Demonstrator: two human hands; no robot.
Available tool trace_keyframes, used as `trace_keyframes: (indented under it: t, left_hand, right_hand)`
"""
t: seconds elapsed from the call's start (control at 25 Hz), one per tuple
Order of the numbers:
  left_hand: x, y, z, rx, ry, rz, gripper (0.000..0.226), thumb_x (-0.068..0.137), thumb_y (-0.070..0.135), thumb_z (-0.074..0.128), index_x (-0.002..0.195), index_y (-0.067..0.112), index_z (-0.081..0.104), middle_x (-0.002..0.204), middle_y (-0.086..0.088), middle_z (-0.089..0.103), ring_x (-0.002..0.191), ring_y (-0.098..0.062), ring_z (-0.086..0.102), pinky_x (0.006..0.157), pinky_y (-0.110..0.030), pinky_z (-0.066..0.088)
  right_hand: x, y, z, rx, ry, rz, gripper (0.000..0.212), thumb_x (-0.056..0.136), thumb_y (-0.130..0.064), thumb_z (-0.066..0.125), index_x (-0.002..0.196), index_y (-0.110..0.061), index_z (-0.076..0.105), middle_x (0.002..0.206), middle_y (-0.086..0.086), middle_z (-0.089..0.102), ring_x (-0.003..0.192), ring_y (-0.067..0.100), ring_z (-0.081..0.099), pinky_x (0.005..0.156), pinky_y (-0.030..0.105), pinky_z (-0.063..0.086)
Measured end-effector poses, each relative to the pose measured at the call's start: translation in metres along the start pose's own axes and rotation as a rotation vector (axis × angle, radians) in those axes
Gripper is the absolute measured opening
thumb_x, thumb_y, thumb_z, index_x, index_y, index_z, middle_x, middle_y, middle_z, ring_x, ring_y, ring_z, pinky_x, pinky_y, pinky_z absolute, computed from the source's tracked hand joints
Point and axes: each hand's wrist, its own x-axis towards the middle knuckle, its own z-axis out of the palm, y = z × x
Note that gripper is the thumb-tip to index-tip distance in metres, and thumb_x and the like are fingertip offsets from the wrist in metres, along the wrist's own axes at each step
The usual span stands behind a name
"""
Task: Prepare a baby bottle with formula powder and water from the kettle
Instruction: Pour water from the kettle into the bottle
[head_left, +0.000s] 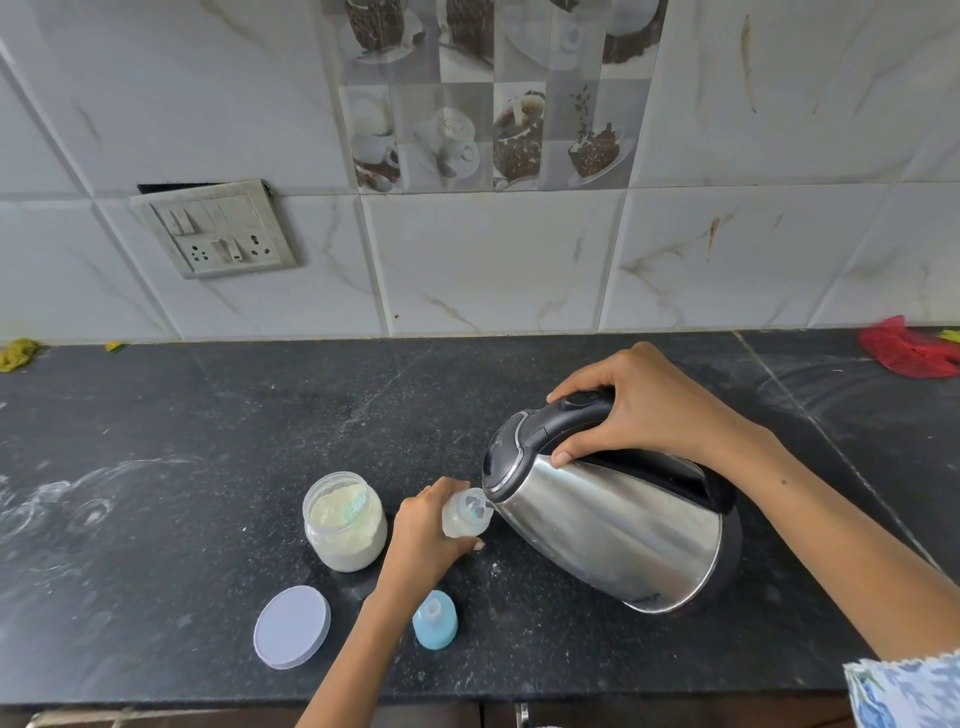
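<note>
A small clear baby bottle (466, 514) stands on the black counter (208, 441), and my left hand (423, 530) grips its side. My right hand (639, 410) holds the black handle of a steel kettle (613, 525), which is tilted left so its spout touches the bottle's open mouth. White contents show in the bottle's lower part. An open jar of formula powder (345, 522), with a greenish scoop lying in it, stands just left of my left hand. The bottle's blue cap with teat (435, 621) stands near my left wrist.
The jar's round grey lid (292, 627) lies flat near the counter's front edge. Powder smears mark the counter at the left. A tiled wall with a switch socket (218, 234) rises behind. A red cloth (909, 353) lies at the far right, and a yellow scrap (18, 353) at the far left.
</note>
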Motion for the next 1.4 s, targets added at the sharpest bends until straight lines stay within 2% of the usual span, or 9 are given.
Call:
trace_keyframes:
  t: [0.56, 0.72, 1.08, 1.4]
  left_hand:
    - [-0.003, -0.003, -0.001, 0.015, 0.010, 0.000, 0.059, 0.054, 0.023, 0.087, 0.107, 0.027, 0.060, 0.096, 0.010, 0.068, 0.088, -0.010, 0.061, 0.075, -0.030, 0.050]
    - [-0.004, -0.005, 0.000, 0.027, -0.010, -0.008, 0.058, 0.055, 0.025, 0.087, 0.107, 0.028, 0.059, 0.096, 0.010, 0.068, 0.087, -0.010, 0.061, 0.073, -0.026, 0.048]
    - [-0.005, -0.003, -0.001, 0.032, -0.017, -0.010, 0.058, 0.057, 0.023, 0.086, 0.108, 0.026, 0.060, 0.098, 0.011, 0.067, 0.090, -0.009, 0.060, 0.072, -0.020, 0.043]
    - [-0.007, -0.002, -0.001, 0.025, -0.010, -0.007, 0.058, 0.057, 0.021, 0.086, 0.109, 0.025, 0.060, 0.100, 0.009, 0.068, 0.091, -0.011, 0.060, 0.075, -0.027, 0.046]
  right_hand:
    - [-0.002, -0.005, -0.002, -0.016, -0.021, -0.016, 0.052, 0.056, -0.050, 0.088, 0.102, -0.027, 0.076, 0.085, -0.016, 0.075, 0.078, -0.001, 0.066, 0.076, 0.023, 0.052]
    - [-0.003, -0.006, -0.002, -0.002, -0.015, -0.028, 0.050, 0.057, -0.048, 0.088, 0.100, -0.025, 0.077, 0.082, -0.013, 0.075, 0.077, 0.001, 0.065, 0.073, 0.022, 0.048]
    - [-0.001, -0.011, -0.004, 0.001, -0.024, -0.052, 0.049, 0.058, -0.047, 0.088, 0.100, -0.024, 0.077, 0.083, -0.012, 0.076, 0.076, 0.003, 0.066, 0.073, 0.023, 0.048]
    - [-0.001, -0.013, -0.004, -0.008, -0.043, -0.051, 0.049, 0.058, -0.047, 0.087, 0.100, -0.024, 0.077, 0.082, -0.011, 0.076, 0.075, 0.004, 0.066, 0.072, 0.024, 0.048]
